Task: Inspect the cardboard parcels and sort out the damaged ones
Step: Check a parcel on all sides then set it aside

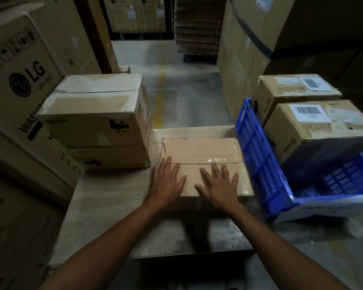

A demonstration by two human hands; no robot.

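Cardboard parcel (201, 151) centre frame on tabletop (105, 195) | my left grip (169, 181) and right grip (219, 185) both wide, spread flat on its taped lid, holding nothing | I should press evenly along the seam, feel for dents, then check corners.

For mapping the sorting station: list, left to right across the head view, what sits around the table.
Large LG-printed cardboard carton → stack of two dented brown cardboard boxes → flat taped brown cardboard parcel → blue slatted plastic crate.
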